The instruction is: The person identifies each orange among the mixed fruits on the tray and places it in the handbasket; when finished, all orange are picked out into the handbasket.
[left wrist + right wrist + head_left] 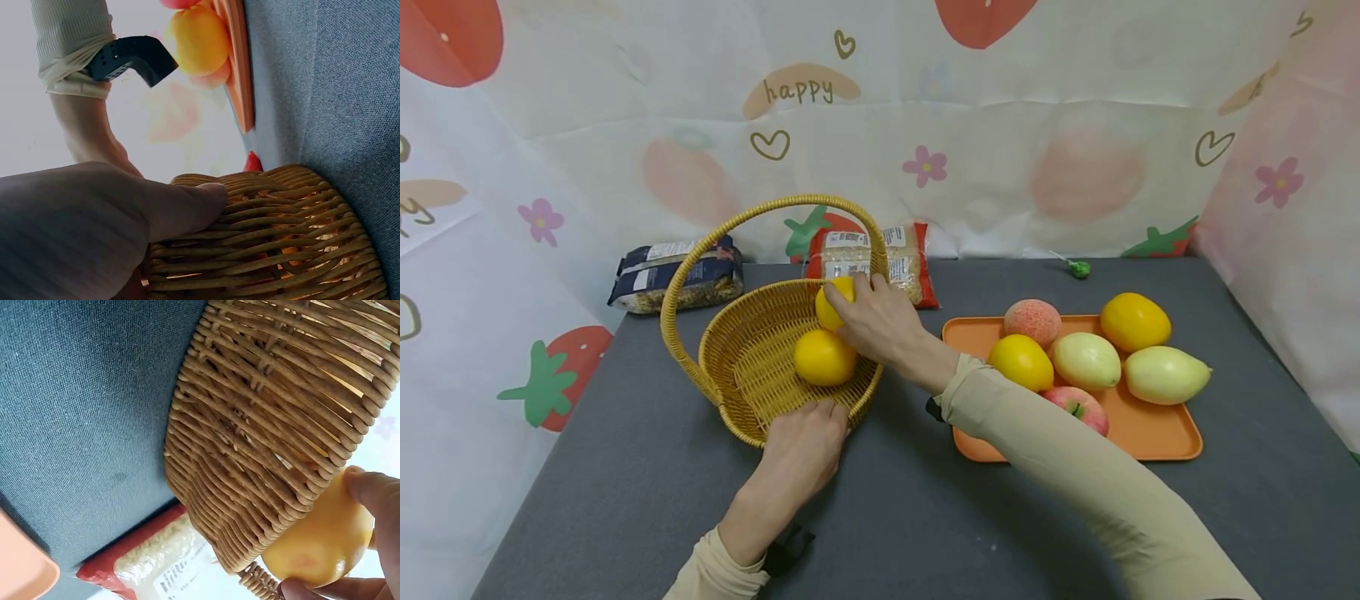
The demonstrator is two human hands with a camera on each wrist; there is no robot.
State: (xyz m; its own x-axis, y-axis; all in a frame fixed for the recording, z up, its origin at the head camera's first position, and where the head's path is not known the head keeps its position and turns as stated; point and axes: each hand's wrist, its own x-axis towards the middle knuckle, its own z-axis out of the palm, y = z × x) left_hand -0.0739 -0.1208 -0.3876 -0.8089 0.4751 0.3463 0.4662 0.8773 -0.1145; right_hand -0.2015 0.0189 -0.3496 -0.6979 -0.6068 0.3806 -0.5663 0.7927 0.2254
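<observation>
A yellow wicker basket (752, 367) with a tall arched handle stands on the left half of the table. My left hand (805, 446) grips its near rim, the thumb on the outer weave in the left wrist view. A round yellow fruit (322, 544) is held in my right hand (883, 325) at the basket's back right rim, with fingers and thumb around it. Inside the basket, just in front of that hand, lies another yellow fruit (824, 357).
Right of the basket, an orange tray (1157, 437) carries several fruits, including an apple (1078, 408). Behind the basket lie a dark blue bag (688, 275) and a red-edged clear bag (910, 258). A small green item (1079, 269) sits near the back edge.
</observation>
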